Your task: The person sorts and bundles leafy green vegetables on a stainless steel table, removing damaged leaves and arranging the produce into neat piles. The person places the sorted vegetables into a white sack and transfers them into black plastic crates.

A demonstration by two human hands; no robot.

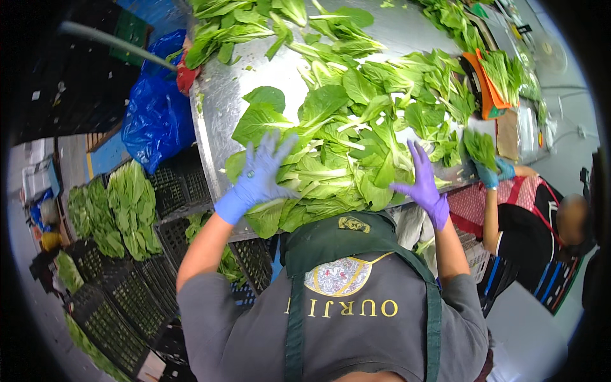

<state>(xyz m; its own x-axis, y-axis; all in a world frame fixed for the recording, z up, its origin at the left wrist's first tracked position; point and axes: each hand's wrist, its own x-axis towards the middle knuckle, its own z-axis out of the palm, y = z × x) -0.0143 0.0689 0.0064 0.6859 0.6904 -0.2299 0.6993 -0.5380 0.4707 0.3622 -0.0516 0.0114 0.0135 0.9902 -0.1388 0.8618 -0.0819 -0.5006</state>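
Observation:
A broad heap of leafy greens with pale stalks (334, 157) lies along the near edge of a steel table (229, 90). My left hand (260, 174), in a blue glove, spreads its fingers over the left side of the heap, touching or just above the leaves. On the heap's right side is my right hand (422, 184) in a purple glove, fingers apart and nothing gripped. Whether its fingertips touch the leaves is hard to tell. More greens (234, 28) lie at the table's far left.
A co-worker's blue-gloved hands (494, 172) hold greens at the right, near an orange device (487, 86) with greens on it. A blue plastic bag (157, 105) hangs at the left. Black crates (133, 296) and piled greens (131, 210) stand lower left.

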